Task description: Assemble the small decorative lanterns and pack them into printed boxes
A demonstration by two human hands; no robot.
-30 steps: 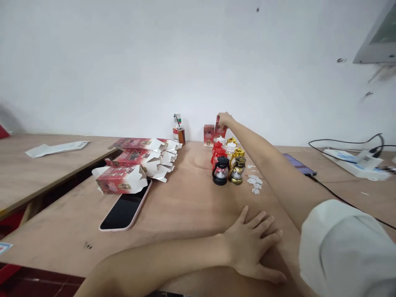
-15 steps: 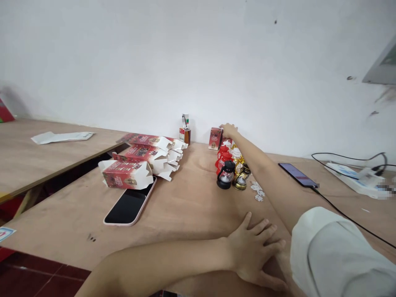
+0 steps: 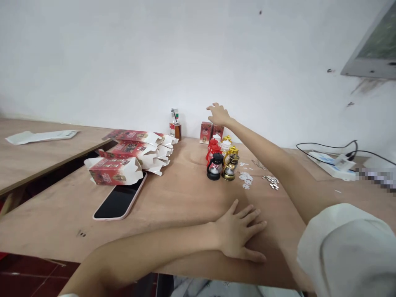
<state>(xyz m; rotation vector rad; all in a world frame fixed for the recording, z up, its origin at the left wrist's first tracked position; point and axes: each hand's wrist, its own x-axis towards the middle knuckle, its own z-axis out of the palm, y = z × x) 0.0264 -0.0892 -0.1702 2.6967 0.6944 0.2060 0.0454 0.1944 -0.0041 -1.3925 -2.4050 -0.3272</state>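
My left hand (image 3: 243, 233) lies palm down on the wooden table (image 3: 179, 202), fingers spread, holding nothing. With its fingers apart, my right hand (image 3: 219, 114) hovers in front of the wall, just above two upright red boxes, and nothing shows in it. One red box (image 3: 205, 133) stands to the left of the other red box (image 3: 218, 130). In front of them is a cluster of miniature lanterns: a black lantern (image 3: 215, 167) and a bronze lantern (image 3: 230, 168) nearest me, with red lanterns (image 3: 213, 150), white ones and gold ones behind.
Small white pieces (image 3: 246, 179) and silvery button-like pieces (image 3: 272, 182) lie right of the lanterns. At left, open red cartons (image 3: 116, 171) partly cover a phone (image 3: 120, 202). A brown bottle (image 3: 177, 132) stands by the wall. A power strip (image 3: 332, 166) with cables lies at right.
My right hand has come off the red boxes by the wall and risen, leaving both standing. My left hand stays flat on the table. The view has turned somewhat to the right.
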